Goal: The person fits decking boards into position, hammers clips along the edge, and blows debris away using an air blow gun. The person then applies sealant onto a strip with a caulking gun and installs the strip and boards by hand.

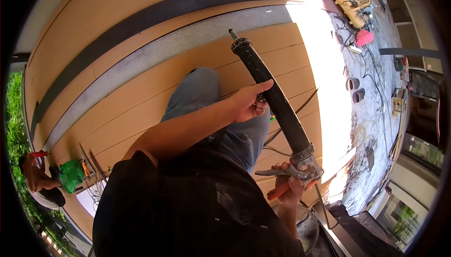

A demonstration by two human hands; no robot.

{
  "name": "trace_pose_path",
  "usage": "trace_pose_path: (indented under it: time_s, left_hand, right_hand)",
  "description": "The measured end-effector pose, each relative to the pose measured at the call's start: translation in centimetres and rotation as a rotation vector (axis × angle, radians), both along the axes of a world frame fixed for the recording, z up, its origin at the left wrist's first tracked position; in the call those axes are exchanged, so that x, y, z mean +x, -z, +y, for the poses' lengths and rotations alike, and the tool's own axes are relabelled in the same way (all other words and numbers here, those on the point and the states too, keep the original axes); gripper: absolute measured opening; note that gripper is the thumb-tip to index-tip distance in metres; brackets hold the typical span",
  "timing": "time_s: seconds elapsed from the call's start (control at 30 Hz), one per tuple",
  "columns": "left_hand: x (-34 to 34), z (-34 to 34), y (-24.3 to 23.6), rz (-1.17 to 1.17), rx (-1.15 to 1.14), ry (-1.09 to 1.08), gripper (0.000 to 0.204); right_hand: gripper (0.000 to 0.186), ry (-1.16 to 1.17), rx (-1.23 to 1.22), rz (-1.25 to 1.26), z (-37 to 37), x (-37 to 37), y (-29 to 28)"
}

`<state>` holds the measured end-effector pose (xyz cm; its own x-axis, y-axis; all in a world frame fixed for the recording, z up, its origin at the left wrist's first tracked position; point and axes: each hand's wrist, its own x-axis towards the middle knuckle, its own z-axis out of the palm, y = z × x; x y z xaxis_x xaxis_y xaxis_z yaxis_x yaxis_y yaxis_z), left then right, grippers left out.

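Across my lap slants a caulking gun with a long black barrel, its nozzle up and away to the left. My left hand clasps the barrel near its middle, thumb over the top and fingers curled at the side. At the near end, my right hand is wrapped around the orange handle, with fingers by the grey metal trigger. A bent plunger rod sticks out behind the gun. The nozzle tip points toward a grey strip between tan boards and touches nothing.
Tan boards surround my bent knee, with a dark ribbed strip beyond. Another person is at the left edge near a green bag. At right lie slippers, cables and a yellowish compressor-like machine. A wire-guarded fan stands behind my right hand.
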<state>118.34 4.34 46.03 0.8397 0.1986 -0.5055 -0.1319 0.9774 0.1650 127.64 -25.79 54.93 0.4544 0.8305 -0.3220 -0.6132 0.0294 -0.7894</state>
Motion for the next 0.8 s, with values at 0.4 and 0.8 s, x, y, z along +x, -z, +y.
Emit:
trace_pose_path:
  time_s: [0.4,0.8]
  left_hand:
    - [16.4,17.5,17.4,0.287,1.031,0.029,0.035]
    - [10.2,29.4,38.5,1.307,1.406,-0.398,0.009]
  right_hand:
    - [0.054,-0.045,-0.183,-0.338,19.5,18.1,-0.4]
    - [0.051,-0.031,-0.516,-0.152,37.4,29.1,-0.4]
